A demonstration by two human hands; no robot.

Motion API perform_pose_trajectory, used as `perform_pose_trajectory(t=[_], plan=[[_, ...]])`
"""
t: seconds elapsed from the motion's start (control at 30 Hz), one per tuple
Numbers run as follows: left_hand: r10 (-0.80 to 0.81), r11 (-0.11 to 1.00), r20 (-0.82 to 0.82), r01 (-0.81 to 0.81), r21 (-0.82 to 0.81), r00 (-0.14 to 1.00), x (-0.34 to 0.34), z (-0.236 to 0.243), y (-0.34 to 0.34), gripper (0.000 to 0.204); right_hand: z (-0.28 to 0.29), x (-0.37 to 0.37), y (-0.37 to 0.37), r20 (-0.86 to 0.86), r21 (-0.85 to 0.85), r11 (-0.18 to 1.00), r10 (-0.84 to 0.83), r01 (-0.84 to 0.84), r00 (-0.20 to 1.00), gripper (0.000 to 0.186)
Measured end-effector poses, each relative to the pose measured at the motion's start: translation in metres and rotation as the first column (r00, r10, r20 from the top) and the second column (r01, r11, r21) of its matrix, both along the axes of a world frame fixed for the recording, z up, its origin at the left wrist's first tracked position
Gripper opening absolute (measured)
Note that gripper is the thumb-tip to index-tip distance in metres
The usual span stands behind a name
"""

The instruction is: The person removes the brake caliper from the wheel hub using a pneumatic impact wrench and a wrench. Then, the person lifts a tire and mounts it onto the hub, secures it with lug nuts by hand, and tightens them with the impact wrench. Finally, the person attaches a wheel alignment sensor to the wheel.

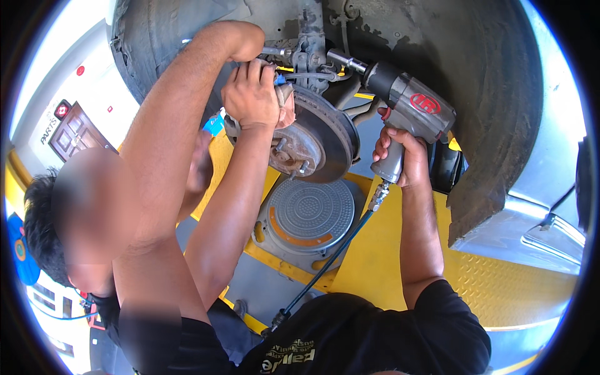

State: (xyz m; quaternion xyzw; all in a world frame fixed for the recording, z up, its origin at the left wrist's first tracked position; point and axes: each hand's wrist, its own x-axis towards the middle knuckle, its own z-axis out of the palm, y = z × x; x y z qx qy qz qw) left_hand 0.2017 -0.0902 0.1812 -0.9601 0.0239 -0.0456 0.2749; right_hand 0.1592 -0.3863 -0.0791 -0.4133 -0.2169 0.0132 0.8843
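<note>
My right hand (407, 153) grips the handle of a grey air impact wrench (406, 94), fingers by its red trigger. Its long socket (340, 59) points left at the bolted bracket (310, 59) above the brake disc (334, 134). My left hand (242, 39) is closed on a chrome socket wrench (276, 52), whose end meets the bracket from the other side. Much of that tool is hidden by my hand. Just below, a co-worker's hand (251, 97) holds a pinkish cloth (285, 106) beside the disc. Studs stand out from the rusty hub (294, 150).
Above is the wheel arch (400, 25); the silver body panel (531, 219) is at right. A blue air hose (325, 265) runs down from the impact wrench. Below the disc lies a round grey turnplate (310, 212) on a yellow platform (375, 250). The co-worker (44, 212) crouches close at left.
</note>
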Motion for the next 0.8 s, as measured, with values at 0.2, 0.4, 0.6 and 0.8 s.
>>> perform_pose_trajectory(t=[0.2, 0.4, 0.6, 0.8], plan=[[-0.111, 0.987, 0.23, 0.135, -0.092, 0.967, -0.032, 0.006, -0.011, 0.04, -0.011, -0.008, -0.005, -0.078, -0.063, 0.998, -0.027, 0.022, 0.997, 0.05], [-0.281, 0.725, 0.315, 0.415, -0.549, 0.907, -0.07, -0.021, -0.071, 0.052, -0.029, -0.018, -0.001, 0.021, 0.112, 0.978, 0.172, -0.173, 0.985, 0.074], [-0.354, 0.459, 0.481, 0.598, -0.658, 0.802, -0.105, -0.056, -0.128, 0.061, -0.026, -0.029, 0.009, 0.233, 0.266, 0.897, 0.295, -0.353, 0.927, 0.124], [-0.526, 0.232, 0.301, 0.475, -0.849, 0.795, -0.115, -0.098, -0.161, 0.082, -0.024, -0.037, 0.014, 0.361, 0.324, 0.652, 0.585, -0.686, 0.726, 0.122]])
